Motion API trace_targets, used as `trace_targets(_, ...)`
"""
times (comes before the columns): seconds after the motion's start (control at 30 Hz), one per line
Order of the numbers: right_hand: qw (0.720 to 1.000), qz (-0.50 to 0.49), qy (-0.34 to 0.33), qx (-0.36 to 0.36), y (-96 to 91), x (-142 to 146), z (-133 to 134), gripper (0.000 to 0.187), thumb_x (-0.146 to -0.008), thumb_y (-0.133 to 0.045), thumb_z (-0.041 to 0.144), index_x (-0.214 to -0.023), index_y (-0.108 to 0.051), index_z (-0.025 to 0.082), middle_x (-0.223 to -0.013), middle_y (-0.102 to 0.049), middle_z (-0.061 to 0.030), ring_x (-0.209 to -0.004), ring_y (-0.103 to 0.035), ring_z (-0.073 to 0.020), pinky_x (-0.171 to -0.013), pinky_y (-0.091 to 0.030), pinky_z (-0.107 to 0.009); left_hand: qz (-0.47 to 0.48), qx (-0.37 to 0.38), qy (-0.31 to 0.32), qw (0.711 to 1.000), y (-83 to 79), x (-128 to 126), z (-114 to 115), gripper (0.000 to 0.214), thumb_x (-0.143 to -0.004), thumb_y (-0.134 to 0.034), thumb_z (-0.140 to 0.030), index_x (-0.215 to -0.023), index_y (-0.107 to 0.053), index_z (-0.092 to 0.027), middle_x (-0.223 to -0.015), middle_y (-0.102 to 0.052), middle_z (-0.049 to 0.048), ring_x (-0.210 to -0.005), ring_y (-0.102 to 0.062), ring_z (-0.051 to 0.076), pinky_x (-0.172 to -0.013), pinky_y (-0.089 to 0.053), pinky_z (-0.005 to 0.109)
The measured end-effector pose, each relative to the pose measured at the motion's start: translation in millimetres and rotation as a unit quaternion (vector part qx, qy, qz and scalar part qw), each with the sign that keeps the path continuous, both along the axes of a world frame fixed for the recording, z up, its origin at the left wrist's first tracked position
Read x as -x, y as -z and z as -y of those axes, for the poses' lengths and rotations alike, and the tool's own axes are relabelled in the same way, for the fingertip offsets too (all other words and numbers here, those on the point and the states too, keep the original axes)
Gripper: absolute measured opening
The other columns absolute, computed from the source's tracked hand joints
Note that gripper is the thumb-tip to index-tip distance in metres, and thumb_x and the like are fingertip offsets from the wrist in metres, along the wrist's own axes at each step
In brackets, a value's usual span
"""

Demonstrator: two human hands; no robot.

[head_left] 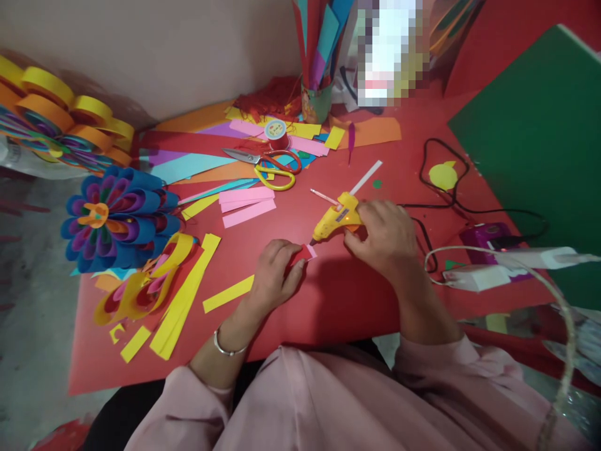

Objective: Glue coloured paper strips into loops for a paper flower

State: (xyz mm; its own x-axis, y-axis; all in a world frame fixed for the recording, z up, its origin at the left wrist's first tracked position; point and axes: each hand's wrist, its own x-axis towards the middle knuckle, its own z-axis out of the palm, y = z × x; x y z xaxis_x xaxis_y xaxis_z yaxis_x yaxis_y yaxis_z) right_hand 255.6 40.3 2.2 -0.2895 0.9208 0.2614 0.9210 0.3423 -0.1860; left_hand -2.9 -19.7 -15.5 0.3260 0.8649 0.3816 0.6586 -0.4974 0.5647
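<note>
My right hand (382, 235) grips a yellow glue gun (334, 219) by its handle. The nozzle points down-left and touches a small folded paper strip (304, 254), red with a pink end. My left hand (275, 269) pinches that strip and holds it against the red table (338, 294). A white glue stick (366, 178) juts from the back of the gun. Both hands are closed around what they hold.
Pink strips (246, 207) and scissors (270, 166) lie behind the hands. Yellow strips (188, 291) and rolled paper flowers (115, 216) fill the left side. A thread spool (276, 133), a cup of paper (318, 94), a black cable (436, 181) and a green board (539, 138) lie further back and right.
</note>
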Motion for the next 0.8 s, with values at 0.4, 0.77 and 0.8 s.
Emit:
trace_targets(0.4, 0.999, 0.019, -0.037, -0.022, -0.7, -1.7, 0.4, 0.030, -0.088, -0.061, 0.028, -0.115, -0.066, 0.018, -0.099, -0.069, -0.0110, -0.094, -0.056, -0.0297, -0.077, -0.034, -0.039, -0.028, -0.027, 0.012, 0.999, 4.0, -1.6, -0.9, 0.019, -0.099, -0.063, -0.026, -0.116, -0.063, -0.019, -0.106, -0.072, 0.0118, -0.101, -0.067, 0.025, -0.089, -0.056, 0.040)
trace_targets(0.77, 0.998, 0.009, -0.055, -0.038, 0.9, -2.5, 0.2, 0.028, -0.087, -0.060, 0.026, -0.112, -0.067, 0.018, -0.096, -0.069, -0.0098, -0.090, -0.055, -0.0286, -0.076, -0.033, -0.039, -0.009, -0.026, 0.012, 1.000, 4.6, -1.8, -1.3, 0.018, -0.097, -0.066, -0.024, -0.114, -0.065, -0.019, -0.104, -0.072, 0.0115, -0.101, -0.067, 0.025, -0.090, -0.057, 0.041)
trace_targets(0.8, 0.998, 0.008, -0.054, -0.037, 0.6, -2.4, 0.2, 0.028, -0.087, -0.060, 0.026, -0.113, -0.067, 0.018, -0.095, -0.069, -0.0098, -0.090, -0.055, -0.0286, -0.076, -0.033, -0.039, -0.008, -0.027, 0.012, 1.000, 4.6, -1.8, -1.3, 0.019, -0.096, -0.066, -0.024, -0.114, -0.065, -0.019, -0.105, -0.072, 0.0116, -0.101, -0.067, 0.025, -0.090, -0.057, 0.041)
